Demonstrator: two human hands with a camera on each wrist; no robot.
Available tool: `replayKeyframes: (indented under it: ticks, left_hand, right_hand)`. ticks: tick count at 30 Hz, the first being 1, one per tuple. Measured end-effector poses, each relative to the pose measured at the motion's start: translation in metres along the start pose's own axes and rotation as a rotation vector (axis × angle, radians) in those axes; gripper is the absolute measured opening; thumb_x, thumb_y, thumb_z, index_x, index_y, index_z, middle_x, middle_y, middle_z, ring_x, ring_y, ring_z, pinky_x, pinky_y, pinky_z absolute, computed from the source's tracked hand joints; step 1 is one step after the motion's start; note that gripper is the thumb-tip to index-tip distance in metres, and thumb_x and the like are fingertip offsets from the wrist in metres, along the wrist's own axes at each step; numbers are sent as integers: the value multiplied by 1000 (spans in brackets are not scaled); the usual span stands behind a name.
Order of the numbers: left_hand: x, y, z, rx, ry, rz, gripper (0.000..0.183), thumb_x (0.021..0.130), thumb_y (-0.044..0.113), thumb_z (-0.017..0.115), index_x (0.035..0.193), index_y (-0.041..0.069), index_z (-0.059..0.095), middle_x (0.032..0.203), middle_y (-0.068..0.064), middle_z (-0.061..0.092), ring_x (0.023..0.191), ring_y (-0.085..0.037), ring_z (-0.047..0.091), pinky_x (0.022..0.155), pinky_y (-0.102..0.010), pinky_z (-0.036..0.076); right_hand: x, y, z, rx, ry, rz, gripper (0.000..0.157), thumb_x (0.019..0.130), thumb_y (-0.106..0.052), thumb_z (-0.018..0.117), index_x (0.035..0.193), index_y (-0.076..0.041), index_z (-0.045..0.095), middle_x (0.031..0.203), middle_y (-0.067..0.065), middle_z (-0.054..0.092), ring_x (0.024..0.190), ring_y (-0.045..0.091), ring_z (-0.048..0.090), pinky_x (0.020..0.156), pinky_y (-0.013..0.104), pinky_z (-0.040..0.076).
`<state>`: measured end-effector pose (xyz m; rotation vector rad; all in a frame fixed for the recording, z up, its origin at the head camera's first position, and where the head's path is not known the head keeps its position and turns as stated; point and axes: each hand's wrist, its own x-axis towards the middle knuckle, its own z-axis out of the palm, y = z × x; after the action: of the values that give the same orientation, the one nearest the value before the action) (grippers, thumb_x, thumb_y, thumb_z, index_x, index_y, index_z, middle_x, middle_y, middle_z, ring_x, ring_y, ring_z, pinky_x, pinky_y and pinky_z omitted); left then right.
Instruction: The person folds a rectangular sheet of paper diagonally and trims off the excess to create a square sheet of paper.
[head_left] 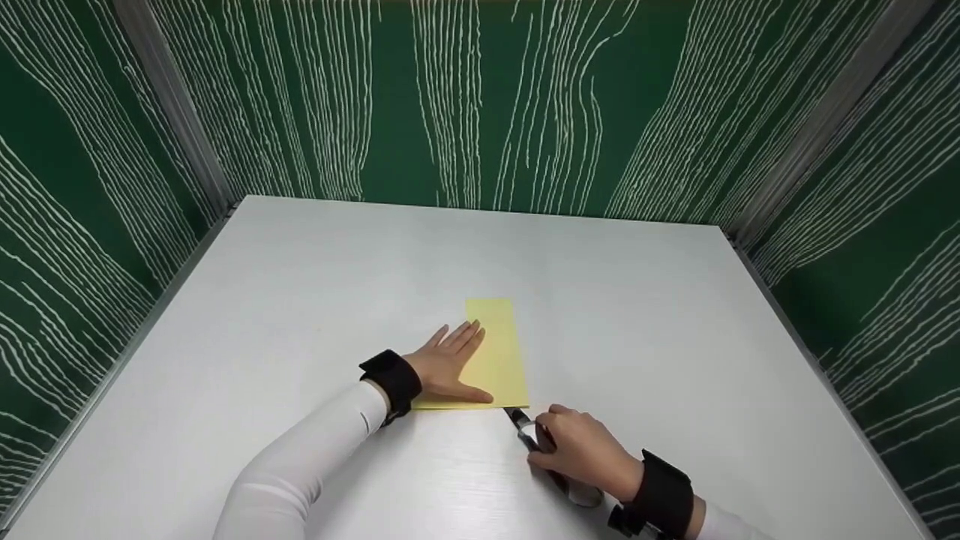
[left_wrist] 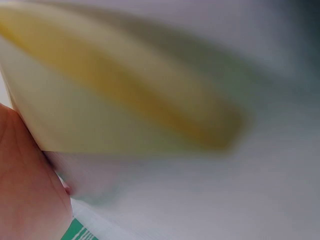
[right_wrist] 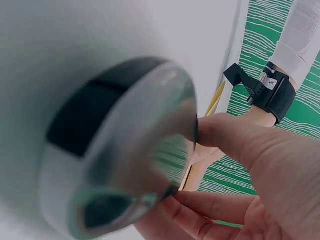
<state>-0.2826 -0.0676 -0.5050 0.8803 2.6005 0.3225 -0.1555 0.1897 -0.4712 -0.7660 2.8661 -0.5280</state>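
Observation:
Yellow paper [head_left: 499, 360] lies on the white table, with a layer bent up and blurred close to the left wrist camera. My left hand [head_left: 448, 366] rests flat on it, fingers spread and thumb along the near edge. At the near right corner, the dark front of a stapler [head_left: 585, 493] meets the paper's edge and overlaps it in the head view. My right hand [head_left: 589, 450] grips this stapler between thumb and fingers. Its rounded, shiny silver and black end [right_wrist: 125, 135] fills much of the right wrist view.
The white table [head_left: 337, 262] stretches around the paper on all sides. Green panels [head_left: 390, 97] with pale wavy lines stand behind it and along both sides, joined by grey metal posts [head_left: 176, 97]. Black bands [head_left: 664, 491] wrap both wrists.

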Motion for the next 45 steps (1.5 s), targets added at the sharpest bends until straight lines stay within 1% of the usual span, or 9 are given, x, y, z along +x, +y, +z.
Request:
replayKeyframes:
  ticks: [5,13,18,20,26,32,34,39,45]
  left_hand:
    - [1,-3,3,-3,4,3,120,86,79,57,166,14,-6,175,-5,-12,164,-21,-10,134,-48,-6]
    - [-1,0,0,-7,7,6,117,88,77,56,166,13,-5,175,-5,-12,164,-21,-9,134,-48,-5]
    - [-3,0,-1,0,29,29,117,88,79,53,166,12,-2,175,-8,-10,164,-24,-8,134,-49,-4]
    - [-3,-1,0,13,27,30,117,88,80,52,166,13,-3,175,-7,-11,164,-24,-9,134,-49,-5]
    - [-4,0,1,54,22,36,110,93,74,51,166,13,-3,175,-6,-10,164,-24,-9,134,-48,-4]
    - [-10,8,0,67,41,78,101,98,67,50,166,7,7,175,-13,0,164,-28,1,134,-50,3]
    - [-10,9,2,64,39,79,97,99,63,51,166,6,7,175,-14,0,164,-28,1,134,-50,4]
    - [-9,10,4,54,21,54,97,100,63,49,166,9,3,175,-10,-5,164,-25,-3,134,-47,1]
    - [-12,13,0,41,6,60,95,101,61,50,166,8,4,175,-13,-4,164,-27,-2,134,-49,3]
  right_hand:
    - [-1,1,0,-5,4,25,31,79,-21,82,70,-13,53,71,-6,44,57,5,37,52,20,28]
    - [-2,1,-1,12,-15,73,29,80,-22,82,72,-13,56,71,-5,46,58,7,40,52,21,30]
    - [-2,0,0,24,1,81,26,82,-28,83,78,-10,63,72,-4,50,60,8,44,53,23,34]
    - [-2,-1,1,30,12,79,27,82,-29,83,82,-9,66,73,-4,52,61,8,45,53,24,35]
    - [-4,-1,2,46,8,98,27,83,-28,83,83,-8,66,74,-3,52,60,9,46,52,23,36]
    - [-5,-3,1,60,-8,123,27,84,-28,84,85,-7,66,75,-2,52,60,10,47,52,23,35]
    - [-6,-3,0,59,-11,129,28,84,-28,84,85,-7,66,75,-2,53,60,10,47,52,23,36]
    - [-7,-4,1,45,-9,137,29,83,-28,84,87,-5,66,77,-1,54,60,11,47,52,24,35]
    - [-7,-5,3,21,1,140,30,83,-28,84,91,-4,69,80,0,57,62,11,48,54,26,37]
